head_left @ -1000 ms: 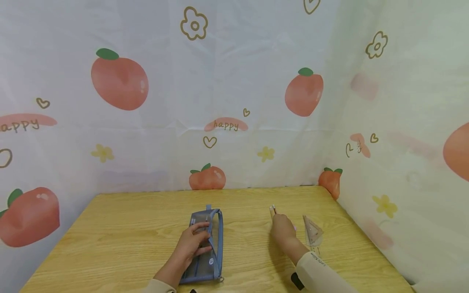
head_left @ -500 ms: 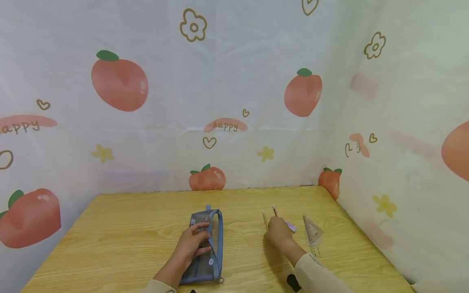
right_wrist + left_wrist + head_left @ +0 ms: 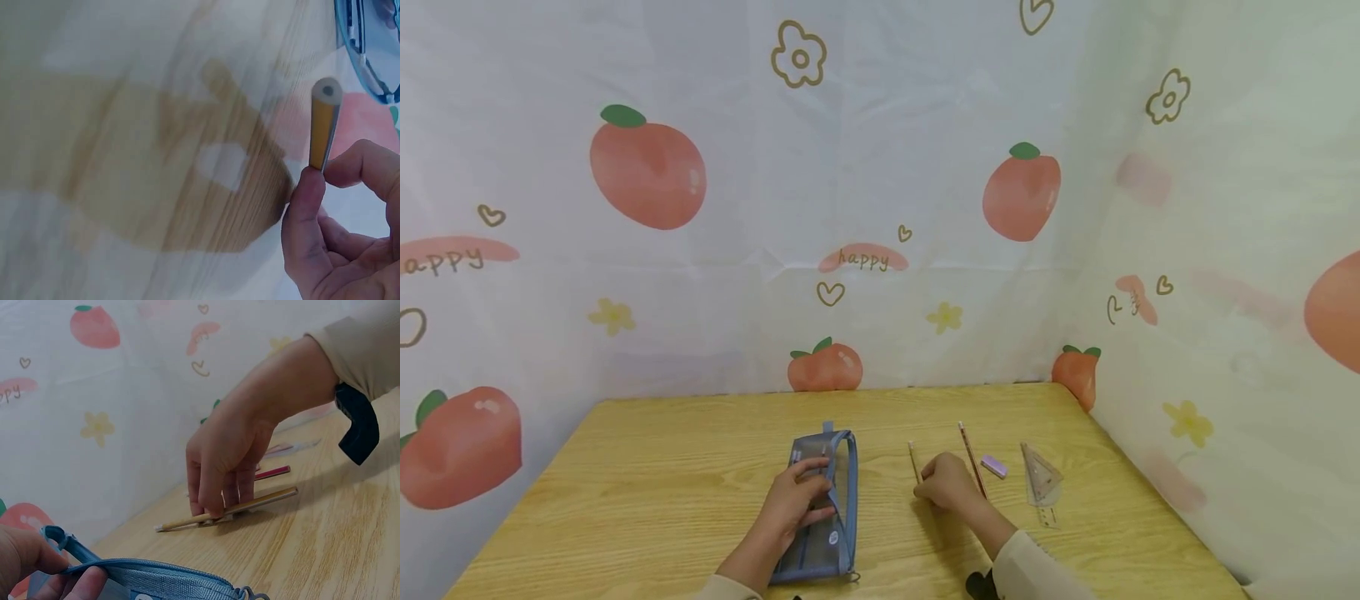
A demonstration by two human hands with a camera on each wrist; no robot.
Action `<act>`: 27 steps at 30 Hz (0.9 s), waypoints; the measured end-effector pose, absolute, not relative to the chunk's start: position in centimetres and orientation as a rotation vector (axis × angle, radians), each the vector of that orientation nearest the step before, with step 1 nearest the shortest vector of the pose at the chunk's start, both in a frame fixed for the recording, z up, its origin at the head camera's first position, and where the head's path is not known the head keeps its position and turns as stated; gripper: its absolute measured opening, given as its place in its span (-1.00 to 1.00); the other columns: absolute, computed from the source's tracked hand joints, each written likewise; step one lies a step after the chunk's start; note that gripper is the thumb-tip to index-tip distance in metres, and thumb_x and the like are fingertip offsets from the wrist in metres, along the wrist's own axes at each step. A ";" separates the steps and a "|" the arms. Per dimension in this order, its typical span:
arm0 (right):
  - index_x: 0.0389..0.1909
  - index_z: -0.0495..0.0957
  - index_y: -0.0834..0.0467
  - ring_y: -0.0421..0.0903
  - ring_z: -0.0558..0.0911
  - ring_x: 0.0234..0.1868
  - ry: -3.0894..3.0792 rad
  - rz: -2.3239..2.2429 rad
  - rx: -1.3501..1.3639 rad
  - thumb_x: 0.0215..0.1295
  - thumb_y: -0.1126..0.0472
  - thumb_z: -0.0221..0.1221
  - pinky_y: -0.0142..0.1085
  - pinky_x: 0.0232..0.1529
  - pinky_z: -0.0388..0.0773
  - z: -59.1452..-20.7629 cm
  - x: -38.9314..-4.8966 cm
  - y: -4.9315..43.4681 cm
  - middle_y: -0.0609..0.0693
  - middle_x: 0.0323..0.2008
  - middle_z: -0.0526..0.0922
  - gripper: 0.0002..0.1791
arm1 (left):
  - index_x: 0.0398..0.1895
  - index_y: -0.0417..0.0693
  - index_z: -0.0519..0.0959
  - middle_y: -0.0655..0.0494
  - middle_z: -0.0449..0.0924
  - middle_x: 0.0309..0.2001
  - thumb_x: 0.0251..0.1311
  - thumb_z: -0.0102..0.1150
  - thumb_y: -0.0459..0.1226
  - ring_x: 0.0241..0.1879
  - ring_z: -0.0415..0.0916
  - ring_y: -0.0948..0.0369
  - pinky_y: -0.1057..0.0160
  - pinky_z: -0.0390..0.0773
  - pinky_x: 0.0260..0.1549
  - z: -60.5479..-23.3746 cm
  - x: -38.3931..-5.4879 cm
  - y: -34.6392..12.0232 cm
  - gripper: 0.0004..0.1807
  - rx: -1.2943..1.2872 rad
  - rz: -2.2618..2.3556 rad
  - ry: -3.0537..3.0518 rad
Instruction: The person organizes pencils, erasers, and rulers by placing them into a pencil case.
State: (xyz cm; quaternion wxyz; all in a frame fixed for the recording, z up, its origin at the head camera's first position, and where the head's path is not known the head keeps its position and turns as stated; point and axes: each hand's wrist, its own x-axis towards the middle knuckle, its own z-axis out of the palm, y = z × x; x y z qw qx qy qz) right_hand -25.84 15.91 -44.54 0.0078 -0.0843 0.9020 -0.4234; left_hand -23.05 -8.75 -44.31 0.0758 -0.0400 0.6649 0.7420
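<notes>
In the head view, the right hand (image 3: 949,483) has moved left across the table (image 3: 662,467), taking the plain pencil (image 3: 914,461) away from the striped pencil (image 3: 972,458); the held pencil is now nearer the pencil case (image 3: 822,550), and the striped one lies uncovered beside the purple eraser (image 3: 994,466), with the triangle (image 3: 1040,473) and ruler (image 3: 1048,517) further right. The left hand (image 3: 797,504) stays on the case, fingers spread over its side, the case's mouth gaping. In the left wrist view, the left fingers pinch the case's blue zipped edge, while the right hand's fingers reach down around the plain pencil, which tilts above its shadow; whether its low, white-tipped end touches the wood I cannot tell. In the right wrist view, thumb and finger pinch that pencil, its flat end towards the camera, the case well apart at the upper corner.
</notes>
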 end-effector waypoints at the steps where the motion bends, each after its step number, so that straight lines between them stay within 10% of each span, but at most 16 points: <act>1: -0.86 0.23 0.11 -0.29 0.20 -0.83 2.793 -1.349 -0.262 -0.15 0.47 0.14 -0.53 -0.83 0.20 -44.5 -25.8 15.8 -0.17 -0.86 0.18 -0.65 | 0.15 -0.28 0.32 -0.13 0.45 -0.16 0.05 0.05 -0.42 -0.30 0.46 0.12 0.15 0.63 -0.37 -44.3 -23.0 -8.7 -0.49 -0.119 2.226 1.995; 5: -0.54 0.50 0.38 -0.23 0.37 -0.72 2.670 -1.450 -0.227 -0.12 0.44 0.16 -0.41 -0.73 0.46 -44.3 -25.4 15.1 -0.05 -0.71 0.40 -0.93 | 0.15 -0.28 0.32 -0.11 0.45 -0.19 0.05 0.05 -0.41 -0.31 0.47 0.14 0.15 0.63 -0.38 -44.2 -22.9 -8.7 -0.49 -0.123 2.224 1.992; 9: -0.24 0.49 0.48 -0.15 0.48 -0.59 2.527 -1.545 -0.253 -0.09 0.38 0.16 -0.30 -0.60 0.60 -44.2 -25.1 14.8 0.07 -0.53 0.50 -0.66 | 0.14 -0.27 0.33 -0.11 0.44 -0.17 0.05 0.05 -0.41 -0.30 0.46 0.15 0.14 0.63 -0.37 -44.2 -22.9 -8.7 -0.50 -0.130 2.222 1.989; 27: -0.20 0.49 0.42 -0.14 0.52 -0.57 2.291 -1.687 -0.227 -0.08 0.39 0.15 -0.18 -0.52 0.62 -44.3 -24.4 12.2 0.02 -0.50 0.51 -0.66 | 0.15 -0.27 0.32 -0.11 0.43 -0.17 0.07 0.03 -0.41 -0.30 0.46 0.14 0.14 0.63 -0.37 -44.2 -23.0 -8.7 -0.51 -0.123 2.226 1.981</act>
